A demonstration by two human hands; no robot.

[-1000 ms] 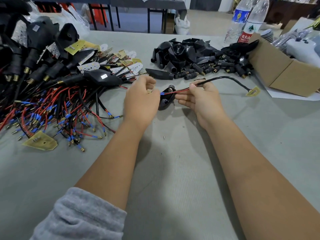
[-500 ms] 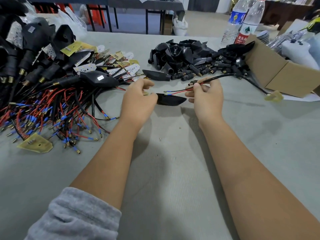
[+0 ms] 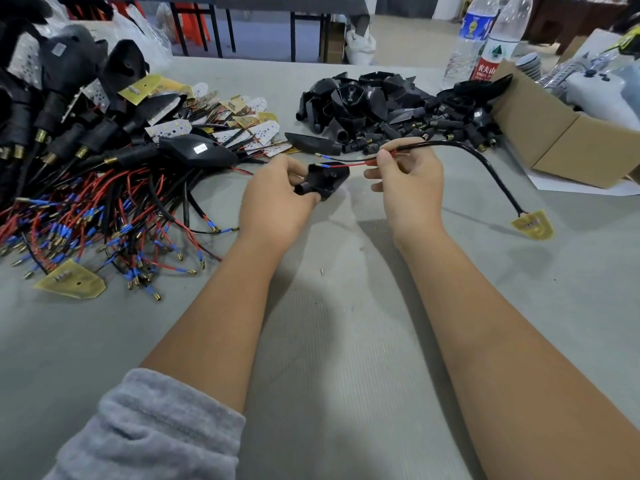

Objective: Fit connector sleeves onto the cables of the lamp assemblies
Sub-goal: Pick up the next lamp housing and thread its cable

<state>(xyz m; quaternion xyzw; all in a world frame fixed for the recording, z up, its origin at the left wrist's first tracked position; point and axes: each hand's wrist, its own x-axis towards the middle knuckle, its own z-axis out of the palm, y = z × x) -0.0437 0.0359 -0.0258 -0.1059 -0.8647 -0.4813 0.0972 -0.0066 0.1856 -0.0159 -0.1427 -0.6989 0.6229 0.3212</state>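
Note:
My left hand [image 3: 277, 199] grips a black plastic lamp housing [image 3: 323, 180] with a short tube at its lower left. My right hand [image 3: 408, 181] pinches the red and black wires of a black cable [image 3: 485, 161], just above the housing. The red wire's blue-tipped end [image 3: 323, 165] rests at the housing's top; the black wire's tip [image 3: 320, 155] sticks out to the left. The cable arcs right and down to a yellow circuit board [image 3: 533, 225] that lies on the table.
A heap of wired lamp assemblies with red and black leads [image 3: 90, 209] fills the left. A pile of black housings and sleeves [image 3: 381, 109] lies beyond the hands. A cardboard box [image 3: 554, 133] and two water bottles [image 3: 485, 39] stand at the right.
My left hand has lifted the black housing off the table and turned it up toward the wire ends. The cable's board end has swung down and to the right.

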